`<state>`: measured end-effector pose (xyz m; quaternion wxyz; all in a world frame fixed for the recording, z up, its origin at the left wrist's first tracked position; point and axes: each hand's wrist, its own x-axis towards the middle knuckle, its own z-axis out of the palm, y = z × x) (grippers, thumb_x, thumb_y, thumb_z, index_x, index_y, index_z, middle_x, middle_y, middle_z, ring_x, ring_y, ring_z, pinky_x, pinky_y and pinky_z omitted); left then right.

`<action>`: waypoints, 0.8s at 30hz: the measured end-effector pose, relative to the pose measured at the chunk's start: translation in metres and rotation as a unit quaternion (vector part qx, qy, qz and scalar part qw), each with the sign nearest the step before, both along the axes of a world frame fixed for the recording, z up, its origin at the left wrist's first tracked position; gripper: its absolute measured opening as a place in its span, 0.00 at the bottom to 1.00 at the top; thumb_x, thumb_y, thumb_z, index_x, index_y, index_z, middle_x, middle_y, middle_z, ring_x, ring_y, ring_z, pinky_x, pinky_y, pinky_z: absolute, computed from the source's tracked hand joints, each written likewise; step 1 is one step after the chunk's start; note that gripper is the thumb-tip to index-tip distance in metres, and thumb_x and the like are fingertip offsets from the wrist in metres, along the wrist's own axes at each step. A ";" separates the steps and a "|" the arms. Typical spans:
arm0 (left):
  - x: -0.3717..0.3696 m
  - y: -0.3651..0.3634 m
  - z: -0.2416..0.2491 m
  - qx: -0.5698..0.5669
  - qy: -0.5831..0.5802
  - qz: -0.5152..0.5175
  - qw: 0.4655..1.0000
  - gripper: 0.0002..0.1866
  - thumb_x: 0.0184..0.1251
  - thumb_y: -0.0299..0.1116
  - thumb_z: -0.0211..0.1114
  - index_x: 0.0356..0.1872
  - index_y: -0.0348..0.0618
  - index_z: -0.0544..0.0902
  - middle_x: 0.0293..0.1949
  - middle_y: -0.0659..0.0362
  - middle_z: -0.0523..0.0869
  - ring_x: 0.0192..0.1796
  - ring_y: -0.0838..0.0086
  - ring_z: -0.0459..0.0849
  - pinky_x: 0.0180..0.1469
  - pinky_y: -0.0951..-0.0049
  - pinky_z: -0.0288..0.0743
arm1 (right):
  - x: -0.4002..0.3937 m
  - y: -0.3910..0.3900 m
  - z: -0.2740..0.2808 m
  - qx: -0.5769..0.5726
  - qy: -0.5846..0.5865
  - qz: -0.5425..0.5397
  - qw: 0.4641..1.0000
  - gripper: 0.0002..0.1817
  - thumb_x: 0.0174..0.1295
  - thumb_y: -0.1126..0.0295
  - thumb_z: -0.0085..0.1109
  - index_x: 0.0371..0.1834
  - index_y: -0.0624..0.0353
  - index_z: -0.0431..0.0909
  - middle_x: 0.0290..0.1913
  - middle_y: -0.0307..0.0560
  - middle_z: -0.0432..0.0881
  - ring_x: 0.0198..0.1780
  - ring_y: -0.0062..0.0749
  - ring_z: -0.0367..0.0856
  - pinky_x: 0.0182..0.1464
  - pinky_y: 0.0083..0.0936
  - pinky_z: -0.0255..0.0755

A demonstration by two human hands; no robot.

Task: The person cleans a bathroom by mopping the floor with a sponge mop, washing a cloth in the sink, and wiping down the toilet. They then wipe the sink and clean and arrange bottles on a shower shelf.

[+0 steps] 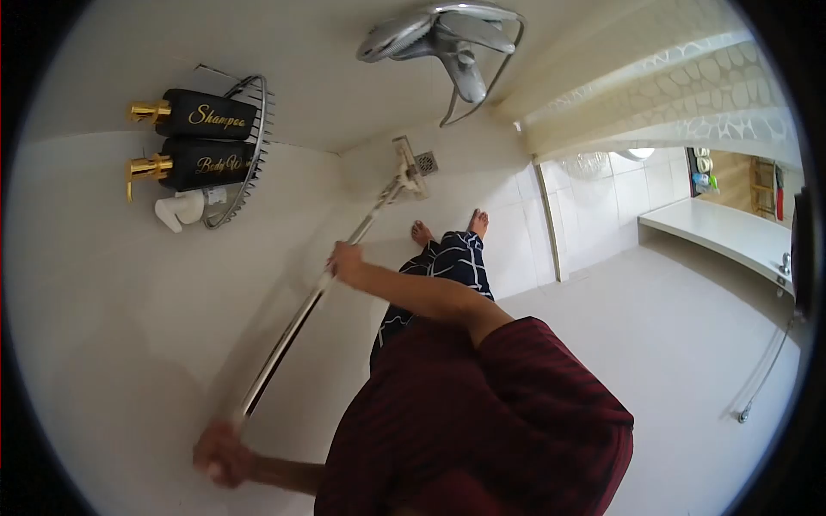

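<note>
A long-handled mop [293,334] with a metallic pole slants across the shower area. Its pale flat head [409,172] rests on the white tiled floor beside the square drain [427,163]. My left hand [225,454], slightly blurred, is closed around the upper end of the pole at lower left. Farther down the pole, my right hand [347,261] is wrapped around it, that arm reaching across my body. My bare feet [451,226] stand on the tiles close to the mop head.
A wire rack [255,163] on the left wall holds a black shampoo bottle [211,115], a body wash bottle [206,163] and a white bottle [182,209]. A chrome shower fixture [460,52] juts out ahead. To the right are a shower curtain [662,95], a raised floor strip [548,224] and a white ledge [718,232].
</note>
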<state>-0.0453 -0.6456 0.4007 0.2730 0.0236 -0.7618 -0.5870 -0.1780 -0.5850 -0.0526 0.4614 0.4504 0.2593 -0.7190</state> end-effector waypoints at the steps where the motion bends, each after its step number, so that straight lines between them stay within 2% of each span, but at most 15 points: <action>1: 0.002 0.000 0.021 0.031 0.030 -0.052 0.998 0.22 0.60 0.41 0.52 0.08 0.43 0.65 0.11 0.58 0.72 0.14 0.73 0.69 0.23 0.65 0.69 | -0.011 0.002 0.072 0.060 -0.054 -0.003 0.997 0.10 0.59 0.67 0.41 0.31 0.63 0.67 0.24 0.53 0.71 0.20 0.38 0.69 0.22 0.32 0.68; 2: 0.002 0.000 0.035 0.059 0.060 -0.103 0.991 0.22 0.60 0.42 0.53 0.08 0.45 0.66 0.10 0.58 0.72 0.13 0.73 0.68 0.21 0.67 0.68 | -0.024 0.004 0.131 0.117 -0.108 -0.003 0.987 0.08 0.58 0.69 0.43 0.32 0.64 0.67 0.24 0.53 0.71 0.20 0.39 0.69 0.23 0.32 0.68; 5: -0.019 0.032 0.035 -0.102 0.002 -0.057 0.993 0.21 0.59 0.43 0.54 0.09 0.45 0.68 0.09 0.59 0.72 0.12 0.72 0.69 0.21 0.69 0.70 | -0.031 -0.012 0.094 0.057 -0.106 -0.022 0.993 0.06 0.56 0.70 0.47 0.29 0.61 0.70 0.24 0.49 0.73 0.22 0.37 0.70 0.25 0.33 0.69; 6: -0.049 0.063 0.021 -0.174 -0.043 -0.023 0.983 0.20 0.59 0.42 0.54 0.12 0.40 0.73 0.14 0.56 0.76 0.16 0.69 0.74 0.23 0.67 0.73 | -0.042 -0.013 0.067 0.043 -0.088 -0.015 0.995 0.06 0.56 0.69 0.49 0.28 0.60 0.71 0.24 0.48 0.73 0.23 0.36 0.71 0.26 0.33 0.70; 7: -0.049 0.051 -0.006 -0.282 -0.119 -0.083 0.948 0.18 0.59 0.39 0.55 0.17 0.34 0.76 0.18 0.53 0.79 0.20 0.66 0.78 0.27 0.66 0.75 | -0.056 -0.015 0.025 0.022 -0.063 0.001 0.998 0.06 0.56 0.68 0.51 0.26 0.59 0.71 0.23 0.47 0.74 0.24 0.35 0.72 0.28 0.34 0.70; 9: -0.114 0.116 -0.040 -0.175 -0.188 -0.009 0.966 0.12 0.54 0.30 0.57 0.16 0.33 0.75 0.18 0.52 0.78 0.22 0.66 0.78 0.30 0.66 0.75 | -0.088 -0.017 -0.081 -0.034 -0.005 0.051 0.998 0.07 0.55 0.67 0.54 0.23 0.57 0.73 0.23 0.44 0.75 0.25 0.33 0.73 0.30 0.35 0.71; 10: -0.130 0.134 -0.048 -0.139 -0.172 -0.052 0.974 0.10 0.51 0.28 0.58 0.15 0.34 0.74 0.18 0.53 0.77 0.22 0.66 0.77 0.32 0.67 0.75 | -0.101 -0.007 -0.129 -0.058 0.020 0.085 0.995 0.08 0.55 0.67 0.56 0.22 0.56 0.74 0.22 0.43 0.75 0.26 0.32 0.73 0.31 0.35 0.71; 11: -0.147 0.150 -0.056 -0.103 -0.151 -0.097 0.978 0.10 0.48 0.26 0.60 0.14 0.34 0.72 0.17 0.54 0.75 0.21 0.67 0.76 0.34 0.67 0.75 | -0.123 0.013 -0.099 -0.006 -0.004 0.159 0.987 0.11 0.57 0.69 0.53 0.19 0.58 0.71 0.15 0.43 0.72 0.21 0.31 0.71 0.24 0.37 0.68; 12: -0.165 0.163 -0.061 -0.128 -0.144 -0.132 0.972 0.09 0.46 0.25 0.61 0.14 0.35 0.71 0.16 0.55 0.74 0.21 0.66 0.74 0.34 0.67 0.74 | -0.139 0.053 -0.035 0.000 0.038 0.155 0.987 0.11 0.58 0.68 0.51 0.19 0.58 0.70 0.15 0.41 0.71 0.18 0.31 0.69 0.18 0.34 0.65; 15: -0.184 0.222 -0.067 -0.205 -0.119 -0.215 0.947 0.10 0.43 0.23 0.64 0.15 0.39 0.69 0.18 0.57 0.72 0.22 0.64 0.73 0.33 0.68 0.73 | -0.129 0.112 -0.042 -0.035 0.150 0.013 0.988 0.11 0.60 0.68 0.47 0.20 0.57 0.67 0.15 0.40 0.70 0.17 0.28 0.66 0.17 0.28 0.62; 17: -0.187 0.269 -0.069 -0.178 -0.138 -0.294 0.929 0.12 0.43 0.23 0.67 0.15 0.41 0.69 0.19 0.58 0.73 0.23 0.66 0.75 0.32 0.69 0.72 | -0.130 0.170 -0.029 -0.090 0.115 0.029 0.989 0.04 0.59 0.71 0.47 0.29 0.58 0.71 0.16 0.43 0.71 0.16 0.29 0.68 0.18 0.30 0.67; 19: -0.192 0.312 -0.068 -0.174 -0.110 -0.350 0.914 0.12 0.46 0.27 0.67 0.15 0.42 0.70 0.19 0.60 0.74 0.25 0.69 0.76 0.33 0.71 0.71 | -0.134 0.216 -0.057 -0.093 0.038 0.062 0.993 0.04 0.59 0.71 0.47 0.29 0.57 0.69 0.15 0.42 0.70 0.14 0.30 0.66 0.17 0.28 0.66; 21: -0.195 0.352 -0.067 -0.147 -0.055 -0.333 0.930 0.14 0.45 0.29 0.69 0.14 0.43 0.70 0.18 0.60 0.73 0.23 0.68 0.74 0.31 0.71 0.71 | -0.146 0.277 -0.048 -0.159 -0.011 0.061 0.985 0.05 0.59 0.70 0.47 0.27 0.55 0.66 0.14 0.40 0.68 0.13 0.27 0.65 0.17 0.27 0.65; 24: -0.199 0.399 -0.063 -0.125 -0.024 -0.359 0.924 0.12 0.49 0.32 0.66 0.16 0.43 0.71 0.18 0.61 0.74 0.25 0.69 0.76 0.31 0.71 0.70 | -0.157 0.350 -0.015 -0.096 0.016 0.048 0.994 0.06 0.60 0.70 0.46 0.26 0.53 0.62 0.14 0.36 0.66 0.13 0.22 0.62 0.16 0.22 0.63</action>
